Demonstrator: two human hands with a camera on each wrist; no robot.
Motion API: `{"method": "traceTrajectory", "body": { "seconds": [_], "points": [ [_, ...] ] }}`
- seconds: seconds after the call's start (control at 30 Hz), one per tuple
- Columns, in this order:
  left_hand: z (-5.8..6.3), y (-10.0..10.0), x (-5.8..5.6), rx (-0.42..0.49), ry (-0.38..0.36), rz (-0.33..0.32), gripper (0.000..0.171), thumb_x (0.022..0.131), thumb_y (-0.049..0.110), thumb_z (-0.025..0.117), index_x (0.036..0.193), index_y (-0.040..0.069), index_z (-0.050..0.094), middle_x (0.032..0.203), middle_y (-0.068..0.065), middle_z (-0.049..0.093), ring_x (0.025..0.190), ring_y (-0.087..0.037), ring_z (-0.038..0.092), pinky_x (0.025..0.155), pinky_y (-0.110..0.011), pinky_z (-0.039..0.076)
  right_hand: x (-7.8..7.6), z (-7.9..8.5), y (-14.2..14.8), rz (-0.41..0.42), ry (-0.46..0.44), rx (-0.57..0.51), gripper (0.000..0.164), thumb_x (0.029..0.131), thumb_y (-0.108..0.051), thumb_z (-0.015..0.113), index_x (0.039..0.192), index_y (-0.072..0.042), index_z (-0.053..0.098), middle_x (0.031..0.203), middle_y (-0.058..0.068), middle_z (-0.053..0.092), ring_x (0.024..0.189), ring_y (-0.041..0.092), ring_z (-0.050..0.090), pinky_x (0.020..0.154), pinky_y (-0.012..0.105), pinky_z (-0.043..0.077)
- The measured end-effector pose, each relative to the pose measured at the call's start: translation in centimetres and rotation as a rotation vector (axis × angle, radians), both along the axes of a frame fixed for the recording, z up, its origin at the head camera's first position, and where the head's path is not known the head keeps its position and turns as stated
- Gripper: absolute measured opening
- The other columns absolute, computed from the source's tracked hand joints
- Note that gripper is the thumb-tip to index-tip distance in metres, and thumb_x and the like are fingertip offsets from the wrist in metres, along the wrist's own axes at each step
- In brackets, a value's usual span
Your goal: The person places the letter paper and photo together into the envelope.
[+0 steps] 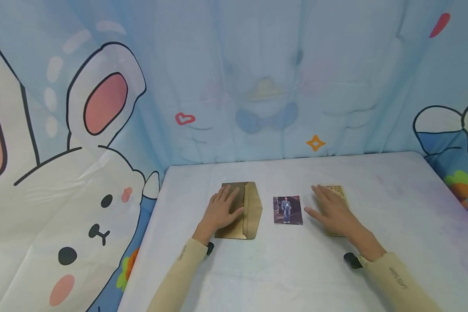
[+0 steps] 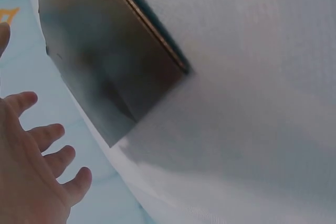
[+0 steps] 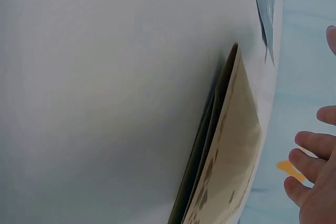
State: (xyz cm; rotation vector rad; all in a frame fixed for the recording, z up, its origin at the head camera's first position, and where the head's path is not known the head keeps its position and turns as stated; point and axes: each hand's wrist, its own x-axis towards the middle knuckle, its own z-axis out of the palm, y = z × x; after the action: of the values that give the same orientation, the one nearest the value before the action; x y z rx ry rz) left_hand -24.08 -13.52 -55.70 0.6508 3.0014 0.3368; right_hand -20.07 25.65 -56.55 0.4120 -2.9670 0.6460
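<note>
A gold envelope (image 1: 252,208), its pointed flap opened out to the right, lies on the white-covered table. Over its left part is my left hand (image 1: 219,213), fingers spread; the left wrist view shows this hand (image 2: 31,166) apart from the envelope (image 2: 105,51). A small printed photo (image 1: 287,211) of a standing person lies flat between the hands. My right hand (image 1: 334,211) hovers with extended fingers above a tan, brown-patterned folded paper piece (image 1: 338,190), partly hiding it. In the right wrist view this paper piece (image 3: 231,150) has layered edges, with a gap from the hand (image 3: 317,182).
The table's white cloth (image 1: 257,277) reaches back to a light blue curtain (image 1: 234,143) with cartoon prints. A large printed rabbit (image 1: 89,190) is on the left side. Black wrist devices, such as the right one (image 1: 352,260), sit under the sleeves.
</note>
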Motion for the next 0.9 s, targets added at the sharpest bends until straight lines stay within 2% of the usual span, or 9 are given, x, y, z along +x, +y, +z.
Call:
{"method": "traceTrajectory", "body": {
  "seconds": [0.3, 0.53, 0.73, 0.9],
  "points": [
    [0.2, 0.3, 0.3, -0.014, -0.015, 0.018, 0.075, 0.1, 0.064, 0.042, 0.162, 0.026, 0.022, 0.169, -0.011, 0.015, 0.156, -0.035, 0.015, 0.122, -0.055, 0.02, -0.4, 0.2, -3.2, 0.052, 0.014, -0.023, 0.082, 0.098, -0.051, 0.06, 0.156, -0.002, 0.03, 0.159, 0.029, 0.029, 0.146, 0.05, 0.027, 0.116, 0.066, 0.021],
    [-0.2, 0.5, 0.3, -0.017, -0.031, 0.023, 0.073, 0.101, 0.065, 0.04, 0.161, 0.027, 0.022, 0.17, -0.011, 0.014, 0.156, -0.036, 0.014, 0.121, -0.059, 0.021, -0.7, 0.1, -6.5, 0.134, 0.083, -0.029, 0.076, 0.093, -0.041, 0.069, 0.15, 0.0, 0.04, 0.153, 0.03, 0.039, 0.141, 0.051, 0.037, 0.114, 0.065, 0.027],
    [-0.4, 0.5, 0.4, -0.046, -0.037, 0.044, 0.068, 0.103, 0.063, 0.035, 0.161, 0.03, 0.024, 0.17, -0.009, 0.014, 0.156, -0.035, 0.015, 0.12, -0.059, 0.023, -0.9, -0.1, -9.3, 0.205, 0.106, -0.022, 0.071, 0.094, -0.041, 0.069, 0.148, 0.0, 0.045, 0.151, 0.029, 0.044, 0.139, 0.049, 0.042, 0.111, 0.065, 0.033],
    [-0.2, 0.7, 0.5, -0.063, -0.029, 0.037, 0.065, 0.103, 0.06, 0.037, 0.16, 0.031, 0.026, 0.169, -0.011, 0.016, 0.155, -0.037, 0.018, 0.12, -0.059, 0.024, -1.0, -0.3, -11.1, 0.257, 0.14, -0.019, 0.069, 0.093, -0.039, 0.07, 0.145, 0.001, 0.048, 0.148, 0.028, 0.047, 0.138, 0.046, 0.046, 0.11, 0.062, 0.037]
  ]
}}
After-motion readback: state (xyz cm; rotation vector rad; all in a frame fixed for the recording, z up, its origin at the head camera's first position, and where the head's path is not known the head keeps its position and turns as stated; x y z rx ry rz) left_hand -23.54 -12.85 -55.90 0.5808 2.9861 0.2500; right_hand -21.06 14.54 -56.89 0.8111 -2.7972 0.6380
